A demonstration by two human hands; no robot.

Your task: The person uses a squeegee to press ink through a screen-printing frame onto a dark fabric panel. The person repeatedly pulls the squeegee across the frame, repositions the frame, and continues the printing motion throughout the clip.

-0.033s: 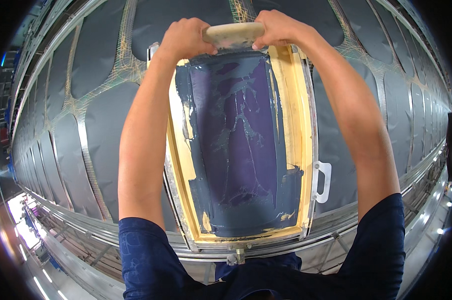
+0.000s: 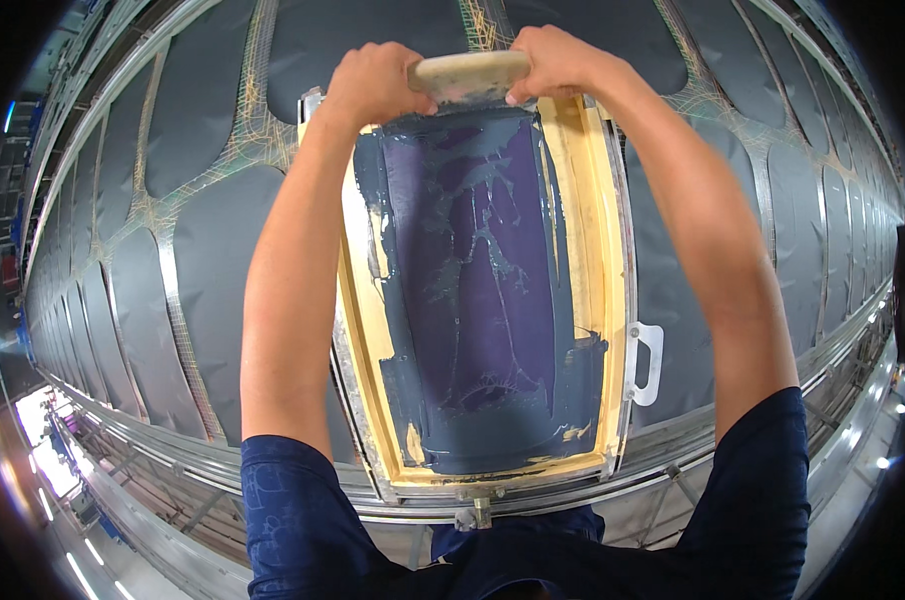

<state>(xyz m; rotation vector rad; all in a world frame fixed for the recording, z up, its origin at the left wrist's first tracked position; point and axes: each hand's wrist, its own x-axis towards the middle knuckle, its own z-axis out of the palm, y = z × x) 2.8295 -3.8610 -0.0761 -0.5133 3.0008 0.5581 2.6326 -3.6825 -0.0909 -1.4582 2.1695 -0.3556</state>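
Observation:
Both of my hands grip a pale, long-bladed squeegee (image 2: 469, 75) at the far end of a screen-printing frame with a yellow inner border (image 2: 606, 300). My left hand (image 2: 378, 82) holds its left end and my right hand (image 2: 555, 68) its right end, thumbs on the near face. The blade's lower edge rests in dark ink at the top of the mesh. Dark blue-grey ink (image 2: 493, 440) coats the borders of the purple mesh (image 2: 428, 290) and runs in streaks and patches over its middle.
A white plastic handle (image 2: 649, 365) sticks out from the frame's right side. Grey panels (image 2: 208, 130) with gridded mesh strips between them surround the frame. Metal rails (image 2: 123, 433) run along the near edge, and a metal fitting (image 2: 481, 510) sits below the frame.
My hands and the squeegee have shifted very slightly toward me, down the screen.

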